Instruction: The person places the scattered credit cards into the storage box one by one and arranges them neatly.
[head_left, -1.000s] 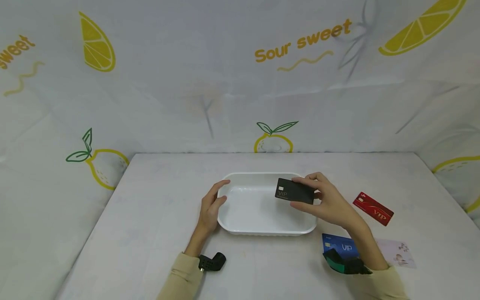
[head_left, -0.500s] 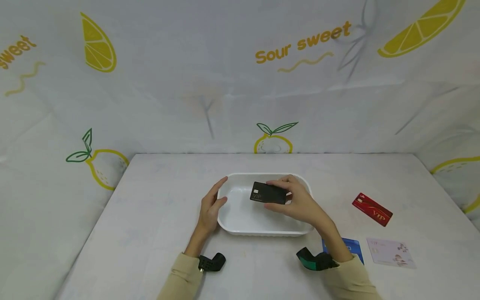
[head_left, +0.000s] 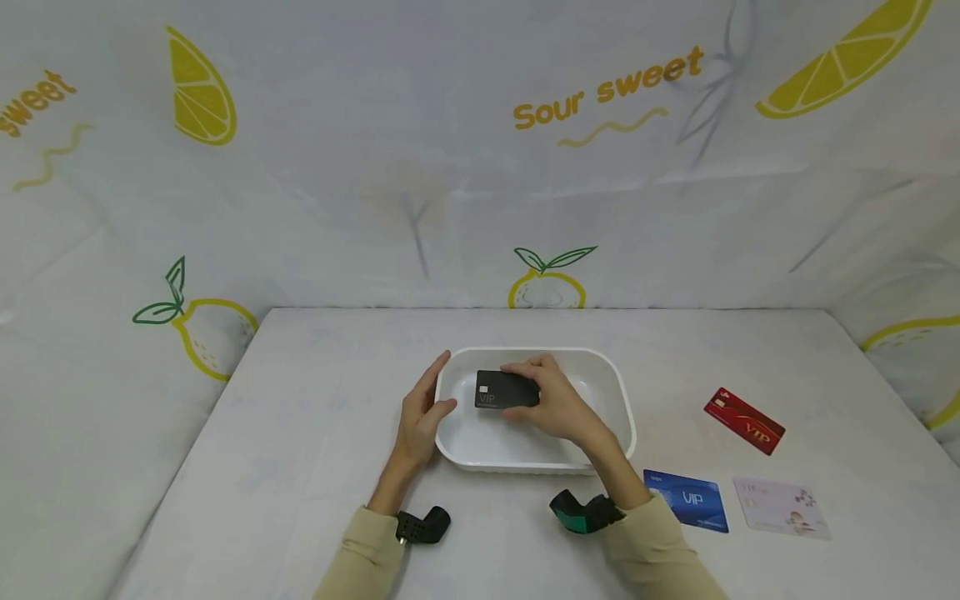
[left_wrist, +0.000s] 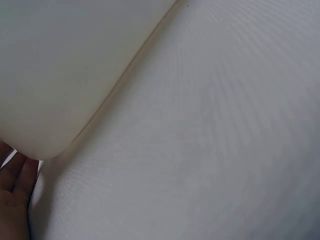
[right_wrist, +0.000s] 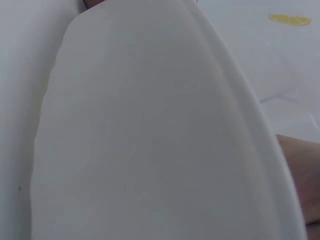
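Near the centre of the frame, the right hand [head_left: 558, 407] pinches a black card [head_left: 495, 390] between its thumb and fingers, over the left half of a white tray [head_left: 495, 442]; whether the card touches the tray's bottom, I cannot tell. The left hand [head_left: 417, 423] rests against the tray's left end, thumb and fingers spread wide apart. On the tabletop [head_left: 300, 467], a red card [head_left: 745, 421] lies slanted at centre right, with a blue card [head_left: 701, 502] and a pink card [head_left: 782, 507] side by side at lower right.
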